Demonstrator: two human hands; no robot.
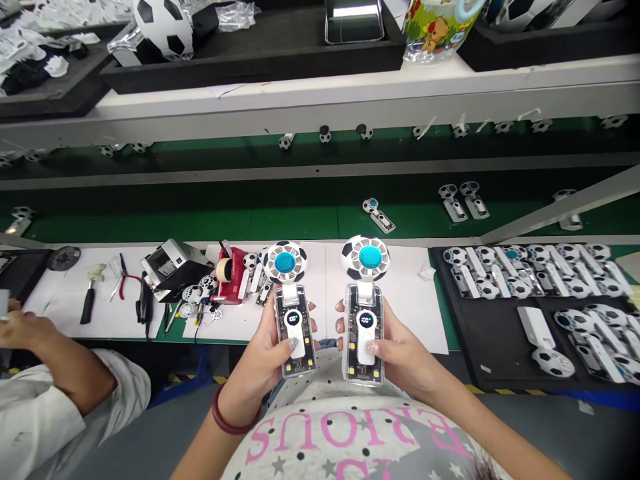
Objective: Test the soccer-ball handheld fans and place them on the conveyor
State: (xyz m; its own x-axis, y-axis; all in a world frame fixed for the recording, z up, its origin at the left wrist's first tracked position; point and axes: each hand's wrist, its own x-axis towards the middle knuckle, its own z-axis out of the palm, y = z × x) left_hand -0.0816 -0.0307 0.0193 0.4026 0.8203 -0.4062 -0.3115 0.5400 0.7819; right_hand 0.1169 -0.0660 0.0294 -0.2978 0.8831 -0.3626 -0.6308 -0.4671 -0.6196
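Note:
My left hand (273, 347) is wrapped round a handheld fan with a soccer-ball head (285, 263), a blue centre and a clear body. Its thumb lies on the white front panel below a lit display reading 100. In my right hand (397, 340) is a matching fan (371, 257), also upright with its display lit at 100, the thumb on its panel. The two fans are side by side and apart, above white paper (330, 267) at the bench's near edge. The palms are partly hidden behind the fan bodies.
At right, a black foam tray (490, 347) bears several fans. Left of my hands are a red tape dispenser (231, 275), a black-and-white device (175, 267), pliers (123, 277) and a hammer (90, 297). More fans lie on the green conveyor (300, 223). A co-worker's arm (65, 353) is at far left.

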